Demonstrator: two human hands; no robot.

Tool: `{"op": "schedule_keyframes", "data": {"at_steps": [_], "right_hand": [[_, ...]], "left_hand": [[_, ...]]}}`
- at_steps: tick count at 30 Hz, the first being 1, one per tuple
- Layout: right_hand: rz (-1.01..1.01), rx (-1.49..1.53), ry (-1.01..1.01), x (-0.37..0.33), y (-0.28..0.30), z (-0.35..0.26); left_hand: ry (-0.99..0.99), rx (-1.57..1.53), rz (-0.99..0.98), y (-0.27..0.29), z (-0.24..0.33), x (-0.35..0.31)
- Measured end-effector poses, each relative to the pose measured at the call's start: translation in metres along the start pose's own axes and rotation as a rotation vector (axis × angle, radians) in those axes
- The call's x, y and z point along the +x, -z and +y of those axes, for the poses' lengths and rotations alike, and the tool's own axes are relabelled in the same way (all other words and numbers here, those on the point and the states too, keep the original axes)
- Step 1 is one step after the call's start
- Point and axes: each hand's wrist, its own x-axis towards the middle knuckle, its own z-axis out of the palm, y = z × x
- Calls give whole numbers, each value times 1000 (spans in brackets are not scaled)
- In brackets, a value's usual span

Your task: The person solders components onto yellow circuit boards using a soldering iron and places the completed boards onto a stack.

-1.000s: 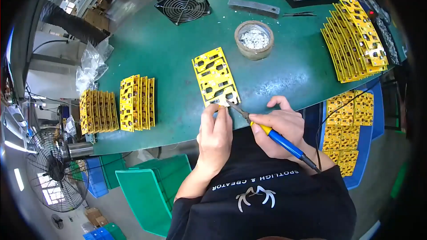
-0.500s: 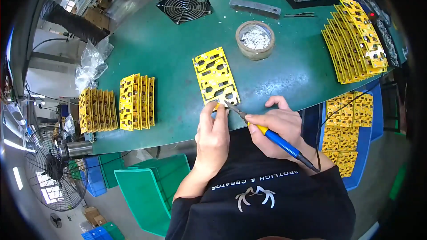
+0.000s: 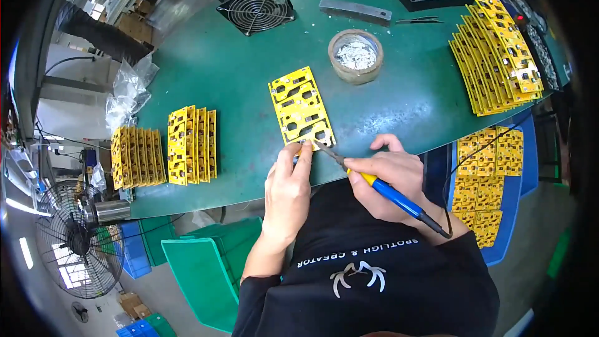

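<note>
A yellow circuit board [image 3: 302,105] with dark cutouts lies on the green worktable, near its front edge. At the board's near end, my left hand [image 3: 289,190] is closed with its thumb and fingertips gripping the edge. Whether a small part is also between those fingers is hidden. My right hand [image 3: 390,181] is closed around a soldering iron [image 3: 397,198] with a blue and yellow handle. The iron's tip reaches the board's near end, right beside my left fingertips. Its cable runs from the handle up along the right.
Upright rows of yellow boards stand left [image 3: 190,145] and right [image 3: 493,56]. A round container [image 3: 355,73] of whitish bits, a metal bar [image 3: 355,10], tweezers [image 3: 419,20] and a small fan [image 3: 257,7] occupy the table's far part. A blue bin [image 3: 505,212] holds boards below right; a green bin [image 3: 193,274] sits below left.
My left hand has shifted slightly left, and its fingers have changed position at the board's near end. The soldering iron and my right hand stay nearly in place.
</note>
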Motion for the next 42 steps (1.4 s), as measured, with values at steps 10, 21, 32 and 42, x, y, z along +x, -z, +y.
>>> {"op": "schedule_keyframes", "data": {"at_steps": [10,21,32,42], "right_hand": [[191,-214,7,13,27,13],[36,-240,104,5,9,33],[-249,-200,129,8,15,29],[77,-364,321,36,69,-14]], "left_hand": [[-22,-5,43,-2,-1,1],[-75,-285,227,-1,26,0],[12,-336,251,-1,17,-6],[15,-358,312,-3,13,-12]]}}
